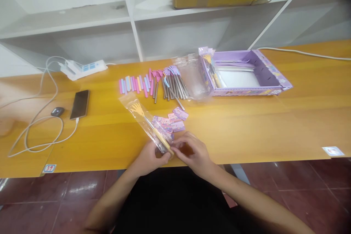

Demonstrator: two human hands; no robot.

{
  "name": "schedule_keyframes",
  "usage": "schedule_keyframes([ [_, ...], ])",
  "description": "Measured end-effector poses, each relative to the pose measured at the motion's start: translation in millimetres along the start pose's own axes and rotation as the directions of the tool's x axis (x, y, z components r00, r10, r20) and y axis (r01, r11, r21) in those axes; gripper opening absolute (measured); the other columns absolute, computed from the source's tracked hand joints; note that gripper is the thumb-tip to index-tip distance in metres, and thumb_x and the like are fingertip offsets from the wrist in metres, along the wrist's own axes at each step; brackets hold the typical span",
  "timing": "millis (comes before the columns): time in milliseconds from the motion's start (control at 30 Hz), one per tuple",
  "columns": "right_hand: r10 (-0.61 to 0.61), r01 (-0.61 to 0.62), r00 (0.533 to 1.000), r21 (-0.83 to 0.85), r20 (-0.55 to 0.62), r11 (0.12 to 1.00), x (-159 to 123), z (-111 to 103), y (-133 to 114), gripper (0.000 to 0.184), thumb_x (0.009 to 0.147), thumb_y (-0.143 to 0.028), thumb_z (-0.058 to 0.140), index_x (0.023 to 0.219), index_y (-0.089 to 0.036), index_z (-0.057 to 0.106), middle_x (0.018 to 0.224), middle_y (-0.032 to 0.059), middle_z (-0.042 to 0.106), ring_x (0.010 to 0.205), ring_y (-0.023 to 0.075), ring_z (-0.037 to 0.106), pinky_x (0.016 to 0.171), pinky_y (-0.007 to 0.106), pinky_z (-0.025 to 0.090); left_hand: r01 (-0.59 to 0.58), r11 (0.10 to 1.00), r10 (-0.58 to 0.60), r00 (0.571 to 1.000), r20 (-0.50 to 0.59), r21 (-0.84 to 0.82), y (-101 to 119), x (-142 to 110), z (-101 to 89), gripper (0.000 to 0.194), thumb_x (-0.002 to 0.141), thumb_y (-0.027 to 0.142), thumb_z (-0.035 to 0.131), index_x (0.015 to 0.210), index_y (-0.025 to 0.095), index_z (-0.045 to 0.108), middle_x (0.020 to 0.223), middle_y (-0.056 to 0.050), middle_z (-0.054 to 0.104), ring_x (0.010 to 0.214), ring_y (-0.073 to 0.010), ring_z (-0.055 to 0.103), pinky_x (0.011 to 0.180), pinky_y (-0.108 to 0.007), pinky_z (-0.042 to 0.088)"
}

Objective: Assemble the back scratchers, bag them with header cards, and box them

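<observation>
A yellow hand-shaped back scratcher (161, 137) lies inside a clear plastic bag (128, 99), slanting toward me near the table's front edge. My left hand (150, 159) is closed around the bag at the handle end. Thumb and fingers of my right hand (195, 152) pinch that same end from the other side. Just beyond the hands are several small printed cards (178, 126), partly behind the bag. Farther back lie pink, purple and blue back scratchers with metal rods (174, 84), beside a row of coloured handle sleeves (134, 85).
A purple display box (248, 90) at the back right has bagged back scratchers (212, 69) at its left end. Clear bags (193, 80) lie beside it. On the left are a phone (80, 104), a black earbud case (57, 111), cables and a power strip (85, 68).
</observation>
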State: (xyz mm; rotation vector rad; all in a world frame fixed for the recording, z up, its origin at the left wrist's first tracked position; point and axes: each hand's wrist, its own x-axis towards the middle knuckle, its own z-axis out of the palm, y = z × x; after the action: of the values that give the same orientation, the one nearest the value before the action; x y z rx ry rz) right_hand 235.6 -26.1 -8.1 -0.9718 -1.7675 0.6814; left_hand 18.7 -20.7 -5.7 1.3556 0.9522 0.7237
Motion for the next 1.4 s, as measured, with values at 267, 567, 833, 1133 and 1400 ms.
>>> schedule_keyframes([
  [267,-0.046,0.046,0.999,-0.006,0.001,0.999,-1.5,1.3,1.9,0.010,0.103,-0.026,0.077,0.110,-0.026,0.071,0.096,0.0049,0.079,0.083,0.0213,0.074,0.075,0.038,0.060,0.019,0.998,-0.017,0.999,-0.033,0.055,3.6,2.0,2.9,0.032,0.097,0.045,0.078,0.114,0.018,0.074,0.112,-0.008,0.078,0.105,-0.0259,0.070,0.096,-0.036,0.055],
  [567,0.203,-0.211,0.975,0.099,0.086,0.972,1.6,-5.3,7.7,0.020,0.104,-0.040,0.074,0.115,-0.025,0.068,0.098,0.0044,0.067,0.082,0.0188,0.064,0.073,0.033,0.055,0.125,0.991,-0.121,0.988,0.092,-0.046,0.5,0.3,-1.9,0.037,0.102,0.054,0.071,0.102,0.017,0.069,0.084,0.000,0.060,0.078,-0.0157,0.055,0.075,-0.029,0.048],
  [833,0.258,-0.324,0.893,0.128,0.370,0.937,3.8,-13.8,9.2,0.042,0.110,-0.049,0.061,0.080,-0.023,0.050,0.079,-0.0011,0.055,0.071,0.0151,0.050,0.066,0.029,0.039,0.122,0.991,-0.111,0.978,0.175,-0.051,10.3,-0.4,-2.9,0.035,0.104,0.052,0.067,0.113,0.018,0.069,0.087,0.001,0.057,0.081,-0.0158,0.053,0.080,-0.030,0.049],
  [1133,0.213,-0.344,0.852,0.204,0.478,0.917,5.4,-19.8,8.8,0.041,0.112,-0.051,0.058,0.084,-0.022,0.062,0.082,0.0002,0.064,0.074,0.0161,0.058,0.071,0.028,0.046,0.110,0.991,-0.086,0.959,0.270,-0.078,5.7,-3.3,-2.3,0.041,0.105,0.057,0.064,0.112,0.018,0.072,0.086,0.000,0.053,0.078,-0.0159,0.050,0.074,-0.029,0.047],
  [1400,0.020,-0.234,0.834,0.322,0.552,0.917,13.2,-22.3,3.0,0.049,0.118,-0.047,0.042,0.098,-0.020,0.078,0.099,0.0080,0.079,0.096,0.0211,0.072,0.096,0.033,0.056,0.136,0.977,-0.077,0.944,0.322,-0.164,3.9,-3.4,-1.9,0.068,0.108,0.057,0.061,0.162,0.017,0.051,0.082,0.003,0.053,0.076,-0.0155,0.054,0.080,-0.033,0.049],
])
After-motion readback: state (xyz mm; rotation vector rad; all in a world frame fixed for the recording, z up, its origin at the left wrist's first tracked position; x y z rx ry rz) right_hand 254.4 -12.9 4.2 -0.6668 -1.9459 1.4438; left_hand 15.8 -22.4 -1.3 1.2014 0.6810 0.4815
